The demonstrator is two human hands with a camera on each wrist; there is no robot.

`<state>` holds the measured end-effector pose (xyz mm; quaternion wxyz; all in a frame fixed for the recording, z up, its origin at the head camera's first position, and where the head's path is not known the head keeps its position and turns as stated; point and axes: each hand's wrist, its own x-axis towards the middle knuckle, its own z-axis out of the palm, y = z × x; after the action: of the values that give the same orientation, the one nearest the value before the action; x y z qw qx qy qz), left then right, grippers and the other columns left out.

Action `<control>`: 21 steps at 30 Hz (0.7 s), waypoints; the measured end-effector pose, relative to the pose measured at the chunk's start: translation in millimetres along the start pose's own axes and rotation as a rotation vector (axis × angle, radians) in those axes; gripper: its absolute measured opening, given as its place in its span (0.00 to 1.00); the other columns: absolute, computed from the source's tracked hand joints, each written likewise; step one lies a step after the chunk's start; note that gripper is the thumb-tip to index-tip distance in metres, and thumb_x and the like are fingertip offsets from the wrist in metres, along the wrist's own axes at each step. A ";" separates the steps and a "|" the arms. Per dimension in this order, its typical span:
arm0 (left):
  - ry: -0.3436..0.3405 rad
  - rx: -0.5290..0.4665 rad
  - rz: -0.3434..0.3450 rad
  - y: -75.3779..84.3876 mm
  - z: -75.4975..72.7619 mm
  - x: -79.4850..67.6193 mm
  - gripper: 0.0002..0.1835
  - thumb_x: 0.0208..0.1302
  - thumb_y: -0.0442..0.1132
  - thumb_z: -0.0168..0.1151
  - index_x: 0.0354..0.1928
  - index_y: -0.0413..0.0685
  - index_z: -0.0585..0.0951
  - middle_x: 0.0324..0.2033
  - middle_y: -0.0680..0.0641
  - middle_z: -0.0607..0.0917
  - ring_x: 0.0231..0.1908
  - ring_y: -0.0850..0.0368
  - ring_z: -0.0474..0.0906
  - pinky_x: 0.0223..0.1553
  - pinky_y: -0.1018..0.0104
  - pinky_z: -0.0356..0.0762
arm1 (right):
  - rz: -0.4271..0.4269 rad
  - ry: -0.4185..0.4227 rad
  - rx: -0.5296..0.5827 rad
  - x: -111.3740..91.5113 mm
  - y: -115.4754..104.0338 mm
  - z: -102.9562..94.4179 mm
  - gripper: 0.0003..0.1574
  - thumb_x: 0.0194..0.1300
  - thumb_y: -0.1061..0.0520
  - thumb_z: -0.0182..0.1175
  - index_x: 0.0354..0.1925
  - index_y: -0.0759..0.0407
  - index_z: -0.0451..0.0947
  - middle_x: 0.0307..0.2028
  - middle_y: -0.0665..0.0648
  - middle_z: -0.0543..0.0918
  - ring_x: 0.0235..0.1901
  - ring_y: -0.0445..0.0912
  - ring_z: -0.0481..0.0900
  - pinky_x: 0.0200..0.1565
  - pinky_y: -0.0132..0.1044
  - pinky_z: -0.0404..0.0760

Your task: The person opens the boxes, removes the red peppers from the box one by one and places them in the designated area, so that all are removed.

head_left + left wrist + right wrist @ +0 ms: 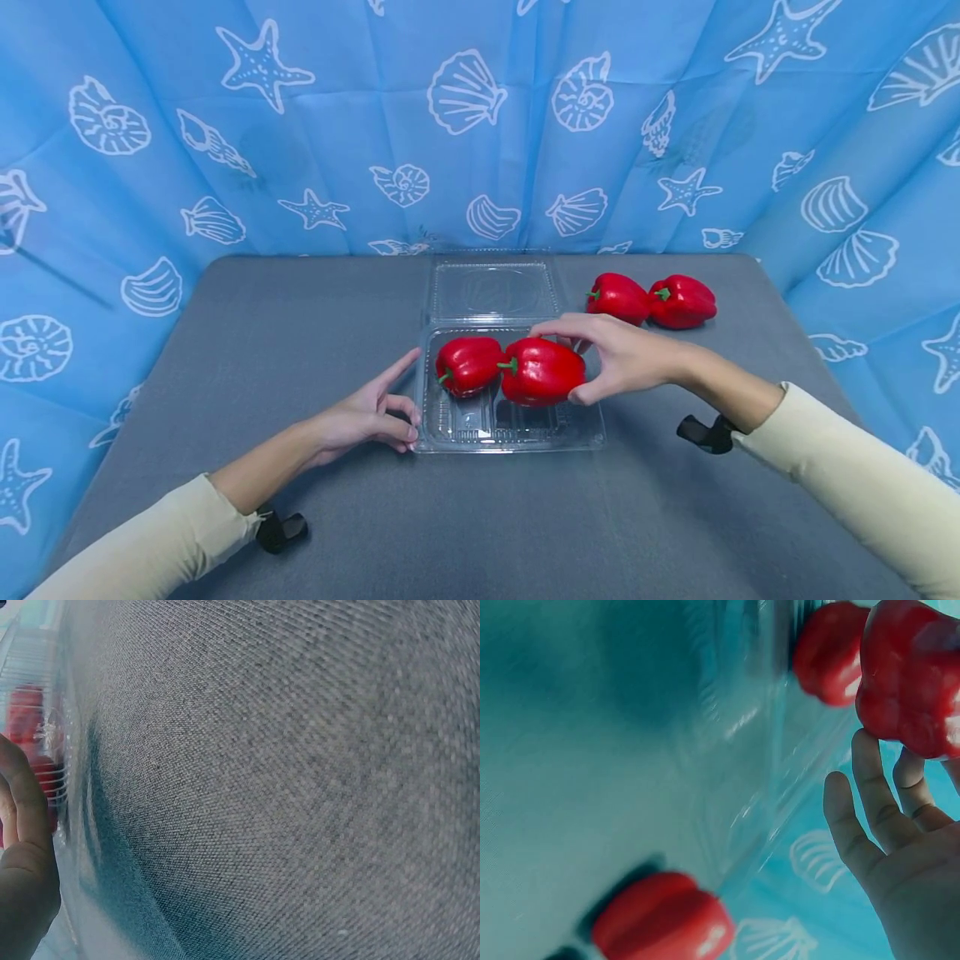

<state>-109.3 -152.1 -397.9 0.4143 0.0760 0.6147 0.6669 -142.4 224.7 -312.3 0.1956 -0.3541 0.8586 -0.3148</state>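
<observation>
A clear plastic clamshell container (442, 429) lies on the table with its lid (491, 292) folded back. One red bell pepper (467, 365) sits in the left part of its base. My right hand (626, 354) grips a second red bell pepper (543, 371) between thumb and fingers, over the right part of the base. The right wrist view shows this pepper (911, 682) at the fingertips, higher than the one in the container. At the container's left edge, my left hand (367, 421) holds the rim with curled fingers and thumb, index finger stretched along the side.
Two more red bell peppers (617, 297) (681, 302) lie side by side at the back right of the grey table (315, 333). A blue curtain (337, 150) with white shell and starfish prints hangs behind and along both sides.
</observation>
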 end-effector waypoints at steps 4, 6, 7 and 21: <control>0.003 0.002 0.001 -0.2 0.1 0.1 0.59 0.58 0.28 0.67 0.78 0.73 0.40 0.38 0.43 0.81 0.36 0.50 0.84 0.42 0.56 0.83 | 0.059 0.058 -0.011 -15.3 9.2 -8.5 0.56 0.39 0.49 0.79 0.68 0.51 0.69 0.59 0.51 0.76 0.55 0.49 0.74 0.46 0.43 0.83; 0.003 0.003 0.002 -0.3 0.0 0.1 0.59 0.58 0.28 0.67 0.78 0.73 0.40 0.38 0.43 0.81 0.36 0.50 0.84 0.42 0.56 0.83 | 0.081 0.077 -0.018 -22.3 14.1 -11.7 0.56 0.39 0.49 0.80 0.68 0.52 0.69 0.59 0.53 0.75 0.56 0.51 0.73 0.46 0.44 0.83; 0.004 0.003 0.001 -0.4 -0.1 0.0 0.59 0.58 0.28 0.67 0.78 0.74 0.40 0.38 0.43 0.81 0.36 0.50 0.84 0.42 0.56 0.83 | 0.086 0.085 -0.021 -25.5 16.3 -13.0 0.57 0.39 0.50 0.80 0.68 0.52 0.69 0.60 0.54 0.75 0.56 0.52 0.73 0.45 0.45 0.83; 0.008 0.000 -0.003 -1.2 -0.6 -1.1 0.59 0.58 0.29 0.68 0.78 0.73 0.41 0.38 0.43 0.81 0.36 0.51 0.83 0.42 0.56 0.83 | 0.136 0.158 -0.035 -66.7 48.4 -30.6 0.58 0.39 0.55 0.80 0.69 0.55 0.66 0.61 0.59 0.72 0.54 0.54 0.73 0.42 0.42 0.84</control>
<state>-108.4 -153.3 -398.7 0.4128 0.0721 0.6165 0.6666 -138.1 312.5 -315.4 0.1419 -0.2725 0.8988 -0.3127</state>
